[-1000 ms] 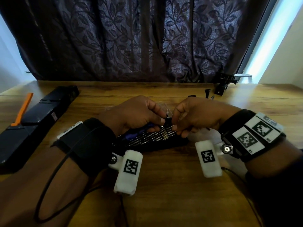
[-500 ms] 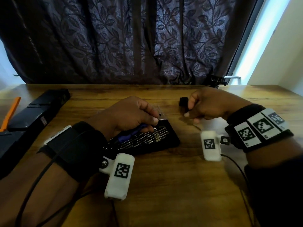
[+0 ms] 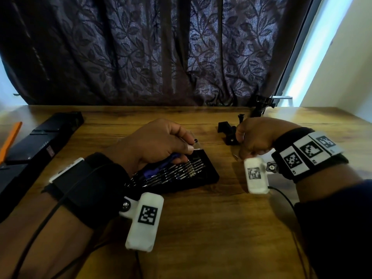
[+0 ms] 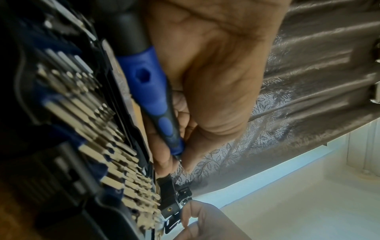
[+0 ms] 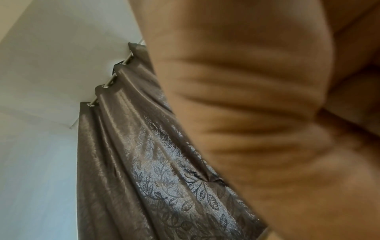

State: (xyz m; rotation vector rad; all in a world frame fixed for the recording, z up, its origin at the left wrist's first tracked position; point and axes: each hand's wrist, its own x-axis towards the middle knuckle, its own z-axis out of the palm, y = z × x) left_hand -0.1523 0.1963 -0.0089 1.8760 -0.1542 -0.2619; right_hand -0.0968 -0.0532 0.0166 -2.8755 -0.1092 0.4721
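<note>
Starting at the left hand (image 3: 159, 143) — curled round a blue-and-black screwdriver (image 4: 152, 100), thumb and forefinger pinching up near the tip. Held low over the black bit case (image 3: 205, 175), just above the rows of steel bits (image 3: 181, 170). Long axis on a slant: black cap back by the palm, tip out front, pointing away from the body and rightward, toward the other hand. On the blue grip, a hexagonal recess; any lettering lost in the blur.

Across to the right hand (image 3: 255, 137): fingers curled, thumb and fingertips pinching a small black mount (image 3: 230, 137) down at the wooden table (image 3: 201, 228), near the case's far right corner. From the left wrist, a brass insert showing in the mount's face. From the right wrist, only blurred palm and curtain.

Out to the wrists — black straps, white camera housings, each with a square black-and-white code marker (image 3: 146, 215). Three more markers in a row on the right band (image 3: 308, 152), tiny print beneath, too small to read.

Just below the right hand, a thin metal pin (image 3: 235, 156) lying on the wood. Beyond the mount, a second black block (image 3: 223, 125) and an upright thumbscrew (image 3: 241, 117). Far left, long black boxes (image 3: 40, 137) with a small label (image 3: 49, 151), unreadable, and an orange tool (image 3: 11, 139) on top. At the back edge, a black clamp (image 3: 261, 103) before a dark leaf-patterned curtain (image 3: 161, 57).
</note>
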